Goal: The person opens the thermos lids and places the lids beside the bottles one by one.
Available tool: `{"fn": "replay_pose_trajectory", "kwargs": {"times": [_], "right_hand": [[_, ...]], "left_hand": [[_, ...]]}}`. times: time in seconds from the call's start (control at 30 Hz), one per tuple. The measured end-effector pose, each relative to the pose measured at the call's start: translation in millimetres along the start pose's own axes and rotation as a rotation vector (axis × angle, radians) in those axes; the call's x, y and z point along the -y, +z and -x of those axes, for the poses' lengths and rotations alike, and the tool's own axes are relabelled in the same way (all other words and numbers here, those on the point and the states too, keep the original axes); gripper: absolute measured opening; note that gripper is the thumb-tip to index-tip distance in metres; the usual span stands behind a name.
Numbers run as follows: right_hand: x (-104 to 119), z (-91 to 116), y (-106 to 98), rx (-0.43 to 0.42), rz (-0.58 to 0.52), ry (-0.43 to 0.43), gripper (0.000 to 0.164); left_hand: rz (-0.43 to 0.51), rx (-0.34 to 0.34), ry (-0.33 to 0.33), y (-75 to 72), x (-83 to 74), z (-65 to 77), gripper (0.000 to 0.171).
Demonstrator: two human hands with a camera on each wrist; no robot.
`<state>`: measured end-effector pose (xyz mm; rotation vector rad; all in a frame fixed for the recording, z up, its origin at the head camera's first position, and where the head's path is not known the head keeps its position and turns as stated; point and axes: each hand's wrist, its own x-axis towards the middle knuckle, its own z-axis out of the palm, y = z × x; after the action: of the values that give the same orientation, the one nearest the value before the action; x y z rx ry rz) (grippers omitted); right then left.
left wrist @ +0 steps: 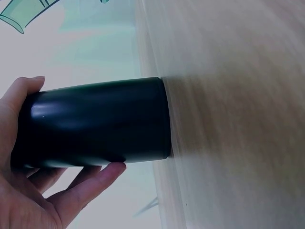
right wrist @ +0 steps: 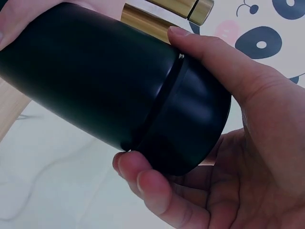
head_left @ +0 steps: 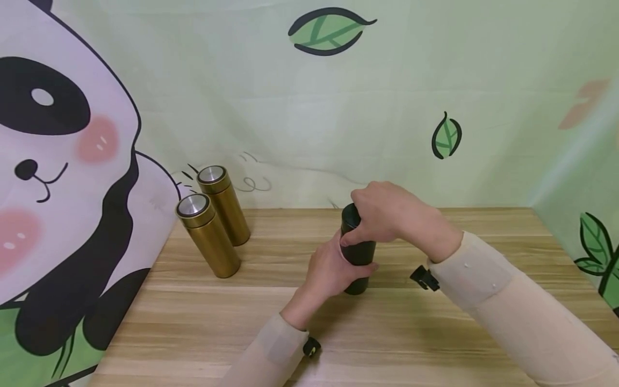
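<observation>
- Beige sleeves point(head_left: 512, 312) lie nearest in the head view; past them, both hands meet on a black cylindrical bottle point(head_left: 359, 255) upright on the wood-grained table point(head_left: 203, 333). Two gold metallic bottles point(head_left: 220, 255) stand to the left, before a pale green backdrop point(head_left: 232, 80) printed with a panda point(head_left: 43, 183).
- Left wrist view: the left hand point(left wrist: 24, 191) curls round the bottle; its base seems to touch the table.
- Right wrist view: the right hand point(right wrist: 257, 124) clasps the black lid point(right wrist: 195, 114). Working the lid looks like the current step; the next move likely calls for twisting against a steady left-hand hold.
</observation>
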<state>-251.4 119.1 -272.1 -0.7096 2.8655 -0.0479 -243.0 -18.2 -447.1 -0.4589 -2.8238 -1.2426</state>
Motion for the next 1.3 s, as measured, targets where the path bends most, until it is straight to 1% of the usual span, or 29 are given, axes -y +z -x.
{"fn": "replay_pose_trajectory", "kwargs": {"times": [0.5, 0.77, 1.1, 1.3], "right_hand": [[-1.9, -0.6, -0.1, 0.036, -0.01, -0.021, 0.055], [-3.0, -1.0, -2.0, 0.057, 0.013, -0.061, 0.055], [-4.3, -0.5, -4.5, 0.064, 0.023, -0.104, 0.053], [-4.9, 0.7, -4.8, 0.067, 0.014, -0.124, 0.053]], "left_hand": [[-0.006, 0.002, 0.031, -0.5, 0.9, -1.2, 0.083], [-0.012, -0.002, 0.042, -0.2, 1.3, -1.5, 0.082], [-0.013, 0.006, 0.016, -0.7, 0.4, -1.3, 0.08], [-0.009, 0.003, 0.017, -1.0, 0.7, -1.3, 0.079]]}}
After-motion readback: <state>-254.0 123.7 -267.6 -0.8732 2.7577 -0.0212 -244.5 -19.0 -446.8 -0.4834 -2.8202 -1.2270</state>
